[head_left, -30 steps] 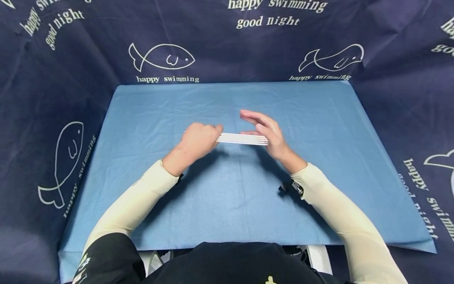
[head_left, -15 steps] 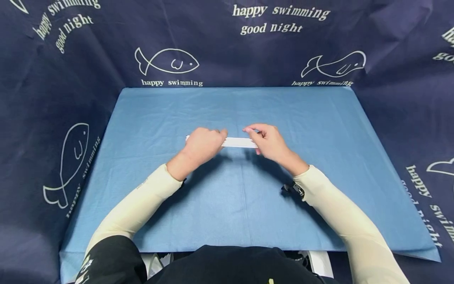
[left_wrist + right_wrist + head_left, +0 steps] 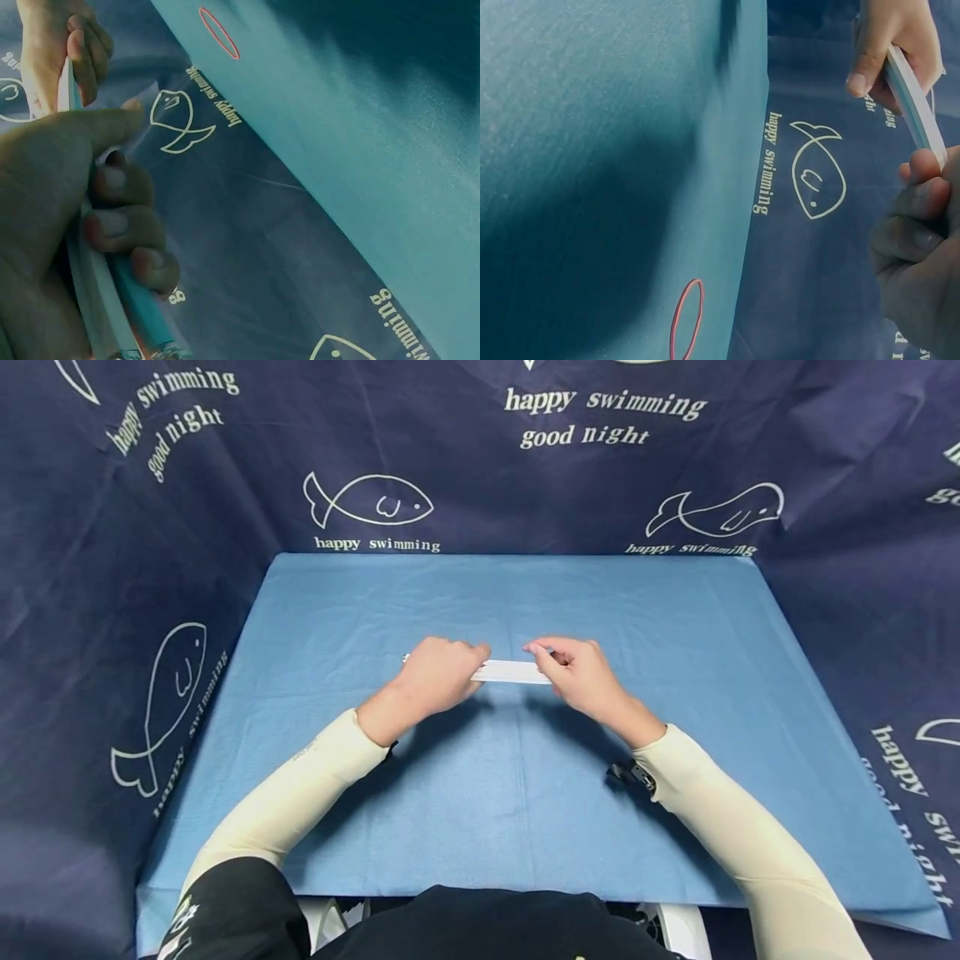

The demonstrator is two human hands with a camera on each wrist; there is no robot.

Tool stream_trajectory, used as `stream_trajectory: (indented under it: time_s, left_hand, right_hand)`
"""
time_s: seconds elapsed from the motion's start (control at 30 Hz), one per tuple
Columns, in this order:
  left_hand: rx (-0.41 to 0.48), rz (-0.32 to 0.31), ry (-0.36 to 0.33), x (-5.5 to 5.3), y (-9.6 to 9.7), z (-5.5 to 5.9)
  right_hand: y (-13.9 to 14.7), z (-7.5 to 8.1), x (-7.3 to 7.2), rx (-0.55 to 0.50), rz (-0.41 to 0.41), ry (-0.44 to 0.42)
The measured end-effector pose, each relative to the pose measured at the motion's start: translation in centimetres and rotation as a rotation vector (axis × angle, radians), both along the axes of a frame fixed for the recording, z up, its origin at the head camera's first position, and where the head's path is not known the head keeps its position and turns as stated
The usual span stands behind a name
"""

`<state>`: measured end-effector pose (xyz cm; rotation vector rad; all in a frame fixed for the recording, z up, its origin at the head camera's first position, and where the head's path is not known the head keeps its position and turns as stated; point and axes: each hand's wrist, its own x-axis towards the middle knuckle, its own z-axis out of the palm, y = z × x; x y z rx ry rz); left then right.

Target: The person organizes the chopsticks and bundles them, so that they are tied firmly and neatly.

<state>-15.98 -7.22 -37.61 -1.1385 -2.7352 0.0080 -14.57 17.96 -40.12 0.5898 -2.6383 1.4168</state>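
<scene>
A narrow bundle of long white strips (image 3: 513, 672), one side tinted teal in the wrist views, runs between both hands over the blue tabletop. My left hand (image 3: 441, 675) grips its left part, fingers curled round it in the left wrist view. Crinkled, shiny ends (image 3: 154, 352) stick out past that grip. At the other end, my right hand (image 3: 581, 677) holds the bundle with bent fingers, its thumb and index finger brought close together above it. A thin red loop (image 3: 686, 319), like a rubber band, shows against the cloth in both wrist views.
A blue cloth (image 3: 480, 810) covers the table. Dark navy curtains (image 3: 480, 460) with white fish prints rise behind it and at both sides. Dark wrist-worn gear (image 3: 633, 774) hangs below the right sleeve. The person's torso (image 3: 487, 927) is at the front edge.
My right hand's spread fingers have drawn in and bent at the bundle's right end. The left hand keeps its grip. The whole head view has shifted slightly, putting the scene lower and farther right.
</scene>
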Motion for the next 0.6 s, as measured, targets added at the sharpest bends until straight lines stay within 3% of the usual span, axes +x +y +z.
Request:
stream_trajectory:
  time_s: [0.13, 0.23, 0.5, 0.6]
  left_hand:
    - [-0.015, -0.015, -0.042, 0.0, -0.1, 0.1]
    - [-0.039, -0.022, -0.024, 0.0, -0.2, 0.1]
    - [-0.042, -0.006, 0.015, 0.0, -0.9, 0.3]
    - [-0.031, -0.008, 0.029, 0.1, -0.7, 0.3]
  right_hand:
    - [0.1, -0.1, 0.3, 0.010, -0.005, 0.052]
    - [0.6, 0.0, 0.5, 0.049, 0.001, 0.096]
    - [2.5, 0.7, 1.1, 0.348, 0.042, 0.215]
    - [2.5, 0.7, 1.1, 0.394, 0.060, 0.245]
